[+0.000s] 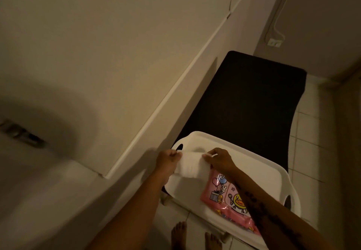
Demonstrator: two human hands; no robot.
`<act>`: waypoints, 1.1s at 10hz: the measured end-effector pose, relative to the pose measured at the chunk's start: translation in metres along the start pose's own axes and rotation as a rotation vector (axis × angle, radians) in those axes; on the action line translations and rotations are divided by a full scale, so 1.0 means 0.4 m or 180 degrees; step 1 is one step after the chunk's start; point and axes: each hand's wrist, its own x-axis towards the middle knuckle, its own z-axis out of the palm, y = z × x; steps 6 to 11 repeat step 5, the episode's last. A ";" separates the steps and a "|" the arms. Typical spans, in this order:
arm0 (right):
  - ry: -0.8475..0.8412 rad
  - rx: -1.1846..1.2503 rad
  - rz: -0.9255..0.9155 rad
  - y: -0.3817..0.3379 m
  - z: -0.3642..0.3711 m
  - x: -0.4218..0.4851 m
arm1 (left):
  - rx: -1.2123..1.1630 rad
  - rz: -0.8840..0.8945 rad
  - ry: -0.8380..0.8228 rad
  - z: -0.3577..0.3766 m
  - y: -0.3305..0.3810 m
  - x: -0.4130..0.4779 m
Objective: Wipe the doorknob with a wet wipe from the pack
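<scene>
A white wet wipe [190, 164] is stretched between both hands above a white tray [259, 169]. My left hand [168, 162] pinches its left edge and my right hand [219, 160] pinches its right edge. The pink wipe pack [224, 197] with cartoon prints lies on the tray under my right forearm, partly hidden by it. A dark metal latch plate [21, 134] shows blurred on the door edge at far left; no doorknob is visible.
The tray rests on a black bench [250, 97] against a beige wall. White floor tiles [316, 148] lie to the right. My bare feet [195, 236] stand below the tray. A wall socket [275, 42] sits at upper right.
</scene>
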 end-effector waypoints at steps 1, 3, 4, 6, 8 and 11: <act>0.0214 -0.0506 0.0087 0.010 -0.002 0.028 | 0.0441 0.0223 0.0003 0.025 0.037 0.046; 0.0200 -0.1156 0.0218 0.034 0.005 0.048 | 0.1088 0.0403 -0.0392 0.064 0.053 0.105; 0.0176 -0.1193 0.0262 0.039 -0.005 0.035 | 0.1505 0.0523 -0.0415 0.071 0.060 0.108; 0.0590 -0.0949 0.0034 0.020 -0.053 0.019 | 0.1874 0.0728 -0.0062 0.044 0.058 0.094; 0.0590 -0.0949 0.0034 0.020 -0.053 0.019 | 0.1874 0.0728 -0.0062 0.044 0.058 0.094; 0.0590 -0.0949 0.0034 0.020 -0.053 0.019 | 0.1874 0.0728 -0.0062 0.044 0.058 0.094</act>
